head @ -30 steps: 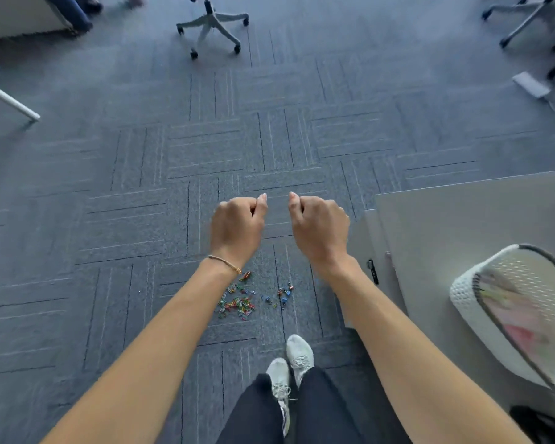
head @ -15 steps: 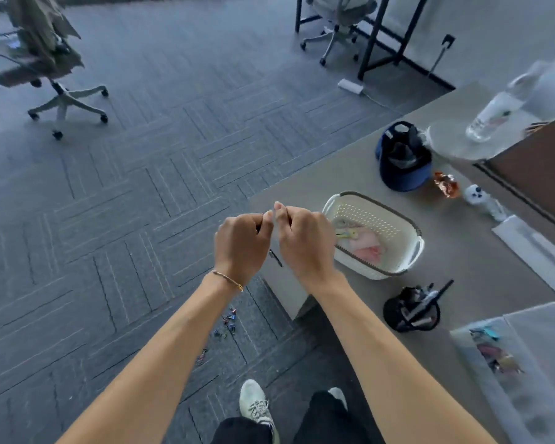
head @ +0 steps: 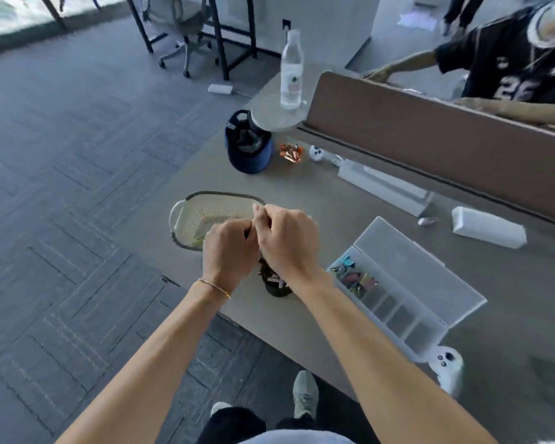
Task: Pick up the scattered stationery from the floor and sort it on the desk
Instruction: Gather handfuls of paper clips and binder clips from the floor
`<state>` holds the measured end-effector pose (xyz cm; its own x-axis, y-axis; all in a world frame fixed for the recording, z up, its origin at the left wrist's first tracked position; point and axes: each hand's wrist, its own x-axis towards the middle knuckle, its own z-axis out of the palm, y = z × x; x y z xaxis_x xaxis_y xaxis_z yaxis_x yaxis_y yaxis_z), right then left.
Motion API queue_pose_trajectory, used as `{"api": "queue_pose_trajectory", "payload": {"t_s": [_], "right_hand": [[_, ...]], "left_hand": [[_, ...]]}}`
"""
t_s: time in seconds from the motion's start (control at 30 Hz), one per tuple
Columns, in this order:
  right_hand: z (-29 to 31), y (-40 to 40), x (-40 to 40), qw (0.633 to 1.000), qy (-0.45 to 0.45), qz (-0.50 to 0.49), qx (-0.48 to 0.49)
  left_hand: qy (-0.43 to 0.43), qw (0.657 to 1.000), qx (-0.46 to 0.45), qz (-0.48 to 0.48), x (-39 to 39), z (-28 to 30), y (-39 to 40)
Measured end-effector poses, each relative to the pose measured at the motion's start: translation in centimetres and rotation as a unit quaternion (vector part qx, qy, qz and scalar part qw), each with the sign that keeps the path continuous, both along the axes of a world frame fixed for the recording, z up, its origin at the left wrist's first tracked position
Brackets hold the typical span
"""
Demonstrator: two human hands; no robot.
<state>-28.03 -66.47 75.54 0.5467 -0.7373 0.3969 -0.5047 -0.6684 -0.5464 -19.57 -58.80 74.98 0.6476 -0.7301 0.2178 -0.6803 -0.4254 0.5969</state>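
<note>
My left hand [head: 229,248] and my right hand [head: 285,238] are closed fists pressed knuckle to knuckle above the grey desk [head: 302,190]. Nothing shows in either fist. They hover over a white perforated basket [head: 186,216] and a black pen holder [head: 274,285], which they half hide. To the right lies an open clear compartment box [head: 398,302] with coloured clips [head: 354,278] in its nearest cells. No stationery on the floor is in view.
A blue cap [head: 249,152], water bottle [head: 291,68], orange wrapper [head: 291,152] and white boxes [head: 487,227] lie further back. A white controller [head: 447,370] sits at the near edge. Beyond the brown divider [head: 430,139] sits another person [head: 510,68]. Carpet lies left.
The view swung up from the floor and its scattered clips to the desk. My fists came together until they touch, and they now hang over the basket and pen holder.
</note>
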Motion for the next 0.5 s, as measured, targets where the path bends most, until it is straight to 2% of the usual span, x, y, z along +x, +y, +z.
{"api": "queue_pose_trajectory", "payload": {"t_s": [0.1, 0.2, 0.27, 0.37, 0.4, 0.5], "right_hand": [[-0.5, -2.5, -4.2, 0.999, -0.024, -0.027, 0.011], [-1.7, -4.6, -8.2, 0.995, -0.044, -0.065, 0.062], [-2.7, -5.8, -10.6, 0.987, -0.065, -0.087, 0.121], [-4.6, -7.4, -14.0, 0.961, -0.083, -0.154, 0.216], [-5.3, -7.8, -15.0, 0.947, -0.101, -0.176, 0.25], [-7.0, -8.8, -17.6, 0.893, -0.157, -0.24, 0.347]], "left_hand": [[0.018, 0.999, -0.005, -0.036, -3.8, -0.1, -3.7], [0.145, 0.988, -0.018, -0.047, -7.3, -1.0, -7.0], [0.292, 0.955, -0.022, -0.041, -9.4, -1.7, -8.7], [0.505, 0.863, 0.021, -0.01, -12.5, -2.8, -10.6], [0.534, 0.844, 0.046, -0.01, -13.3, -3.4, -11.1], [0.562, 0.818, 0.117, -0.032, -15.2, -5.3, -12.1]]}}
